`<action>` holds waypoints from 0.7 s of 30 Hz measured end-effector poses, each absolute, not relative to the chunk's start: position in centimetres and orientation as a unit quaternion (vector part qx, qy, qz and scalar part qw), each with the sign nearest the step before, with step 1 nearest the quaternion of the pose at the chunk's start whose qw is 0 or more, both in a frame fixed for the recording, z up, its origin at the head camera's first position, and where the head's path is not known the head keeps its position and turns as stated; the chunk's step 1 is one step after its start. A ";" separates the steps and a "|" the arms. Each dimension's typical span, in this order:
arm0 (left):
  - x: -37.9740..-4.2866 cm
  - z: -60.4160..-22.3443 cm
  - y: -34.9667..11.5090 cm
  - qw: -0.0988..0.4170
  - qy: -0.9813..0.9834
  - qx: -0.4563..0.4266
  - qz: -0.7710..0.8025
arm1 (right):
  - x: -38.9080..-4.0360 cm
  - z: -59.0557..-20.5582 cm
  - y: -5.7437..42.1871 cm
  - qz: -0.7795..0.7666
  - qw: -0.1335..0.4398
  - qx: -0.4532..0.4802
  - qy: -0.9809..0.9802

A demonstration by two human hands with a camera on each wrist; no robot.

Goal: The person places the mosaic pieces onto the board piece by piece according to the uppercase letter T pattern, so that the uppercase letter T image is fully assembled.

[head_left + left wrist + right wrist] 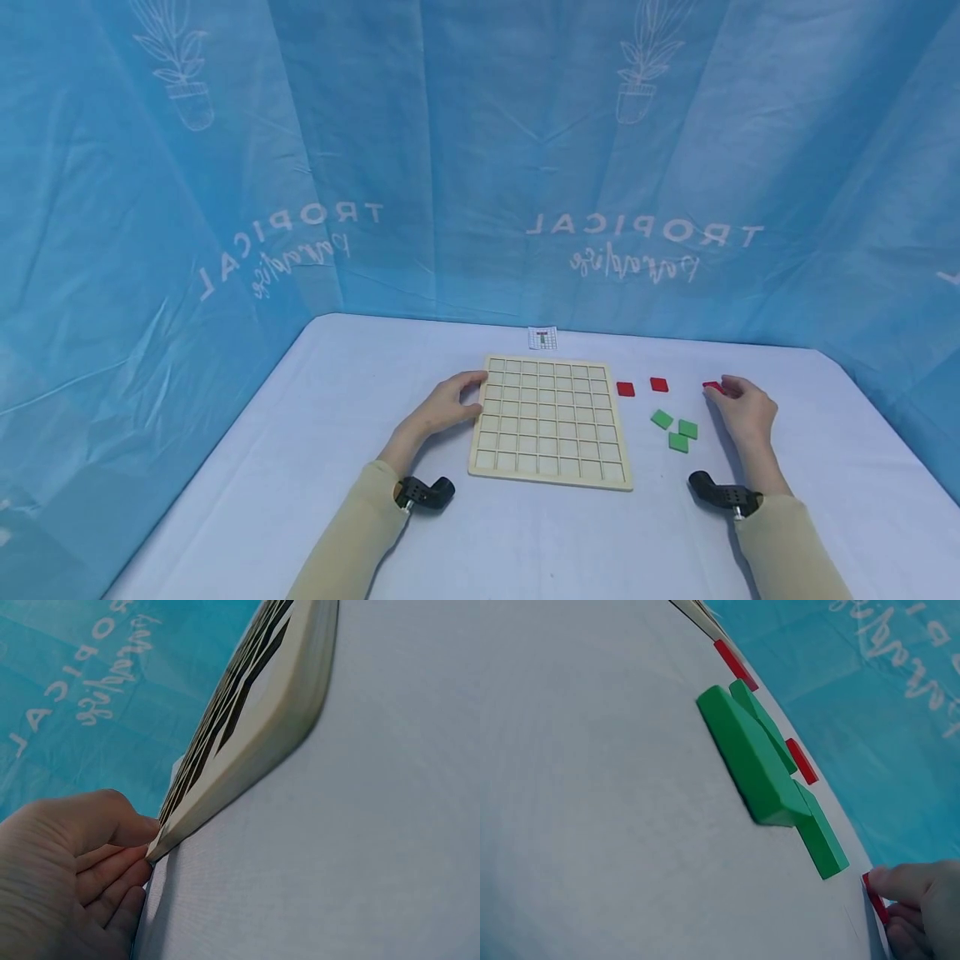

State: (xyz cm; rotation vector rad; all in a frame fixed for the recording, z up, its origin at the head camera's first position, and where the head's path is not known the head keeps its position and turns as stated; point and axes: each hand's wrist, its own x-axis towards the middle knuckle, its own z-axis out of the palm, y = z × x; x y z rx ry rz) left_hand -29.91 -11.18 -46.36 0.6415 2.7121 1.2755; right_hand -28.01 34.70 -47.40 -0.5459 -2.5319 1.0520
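Note:
A pale wooden grid board (551, 480) lies on the white table. At its left edge my left hand (442, 404) touches the rim, thumb and fingers spread apart along it. The left wrist view has that thumb (135, 827) right at the board's rim (247, 754). Off to the right, my right hand (744, 410) pinches a red square tile (712, 387) between thumb and fingers, close over the cloth. Two more red tiles (626, 389) lie between it and the board. Three green tiles (678, 442) are grouped nearer to me, two of them almost touching.
A small printed card (542, 337) with a coloured grid pattern lies behind the board. White cloth (570, 542) covers the table, and a blue printed curtain (480, 167) hangs around its back and sides. Each wrist carries a black camera mount (426, 493).

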 end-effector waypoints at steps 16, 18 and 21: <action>-29.9 -46.4 -11.2 0.036 0.888 0.211 0.407 | -28.4 -47.3 34.8 0.335 0.190 -0.159 -0.909; -29.9 -46.4 -11.2 0.036 0.887 0.211 0.409 | -28.3 -46.8 34.7 0.348 0.189 -0.162 -0.904; -29.9 -46.3 -11.2 0.035 0.887 0.213 0.409 | -28.4 -45.7 34.6 0.362 0.192 -0.156 -0.899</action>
